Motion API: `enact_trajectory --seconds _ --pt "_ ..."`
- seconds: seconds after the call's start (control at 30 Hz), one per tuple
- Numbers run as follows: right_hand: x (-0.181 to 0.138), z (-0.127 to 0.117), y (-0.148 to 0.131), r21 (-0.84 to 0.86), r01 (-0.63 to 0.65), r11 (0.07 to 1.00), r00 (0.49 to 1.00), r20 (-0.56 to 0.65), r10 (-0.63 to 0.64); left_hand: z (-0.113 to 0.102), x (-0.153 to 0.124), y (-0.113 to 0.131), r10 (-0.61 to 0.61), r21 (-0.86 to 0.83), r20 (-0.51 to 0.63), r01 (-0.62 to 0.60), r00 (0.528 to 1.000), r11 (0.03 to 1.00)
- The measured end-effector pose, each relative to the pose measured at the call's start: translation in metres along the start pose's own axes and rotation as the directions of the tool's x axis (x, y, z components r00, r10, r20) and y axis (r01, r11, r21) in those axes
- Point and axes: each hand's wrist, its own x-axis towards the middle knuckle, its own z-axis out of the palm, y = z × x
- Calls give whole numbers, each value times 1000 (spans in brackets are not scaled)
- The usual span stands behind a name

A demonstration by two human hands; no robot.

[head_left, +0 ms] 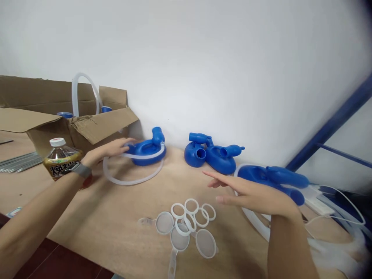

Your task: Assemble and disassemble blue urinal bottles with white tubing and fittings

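Observation:
My left hand (116, 147) has its fingers around the near-left end of a blue plastic urinal bottle (148, 155), which lies on its side by the wall. A translucent hose (132, 182) loops from that bottle across the tabletop. Held above the table, my right hand (247, 190) is empty, fingers stretched out and apart from the thumb. Below and left of it lie several white rings (191, 206), partly overlapping. Beside them are three white round caps with strap tabs, one of them a cap (164, 223) at the left.
Two blue bottles (221, 159) stand against the wall; another (258, 174) lies behind my right hand beside hoses and a white power strip (318, 203). At left are an open carton (107, 126), a drink bottle (62, 157) and metal rods (21, 162). A blue metal bar (328, 126) slants at right.

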Motion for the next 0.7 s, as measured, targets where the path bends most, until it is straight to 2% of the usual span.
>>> enact_trajectory --seconds 0.1,0.2,0.33,0.47,0.6,0.7 --pt "23 0 5 50 41 998 998 41 -43 1 4 0 97 12 -6 -97 995 995" --pt "47 5 7 90 98 991 991 86 -105 9 15 5 104 36 -38 -103 994 994" --pt "70 13 12 92 112 989 985 122 -122 15 32 11 83 23 -61 -82 995 996" --pt "79 17 16 75 104 992 982 148 -114 18 42 14 70 -8 -97 -71 993 997" --pt "81 17 23 48 103 994 983 147 -109 25 42 19 90 -57 -189 -103 978 993" --pt "92 22 32 84 120 989 989 75 -126 34 37 26 117 -109 -273 -152 955 982"
